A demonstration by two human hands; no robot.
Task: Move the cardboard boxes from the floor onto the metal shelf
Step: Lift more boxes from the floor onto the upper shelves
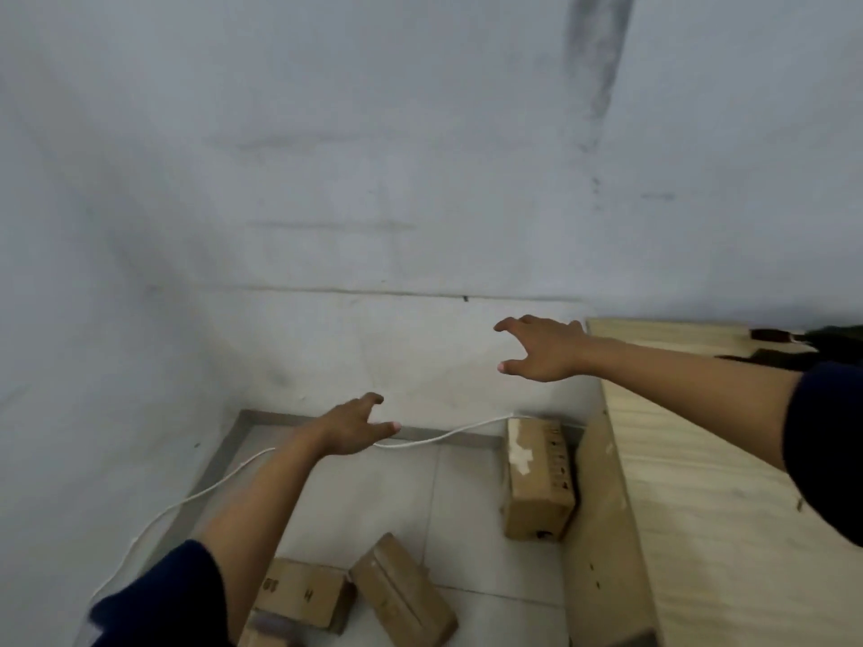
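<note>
A thin white cable point(196, 497) lay along the grey wall. The left hand point(355, 424) hovered spread, holding nothing. Below it, brown cardboard boxes point(401, 593) lay on the pale tiled floor point(462, 497). The right hand point(544, 347) was spread too, beside what seemed a light wooden panel point(710, 483).

Matt brown cardboard on the box point(537, 478) by the wall, and a torn whitish paper patch across its top. Two more cardboard boxes point(401, 593) lie lower down, same dull brown finish. The floor point(373, 497) is smooth pale tile with a faint sheen. Pale bare wood on the panel point(700, 459) at right, grain showing, unvarnished. The wall point(327, 156) is matt painted plaster, scuffed grey. A smooth white plastic-coated cable point(439, 438) runs along it. Dark blue cloth sleeve point(154, 595).
</note>
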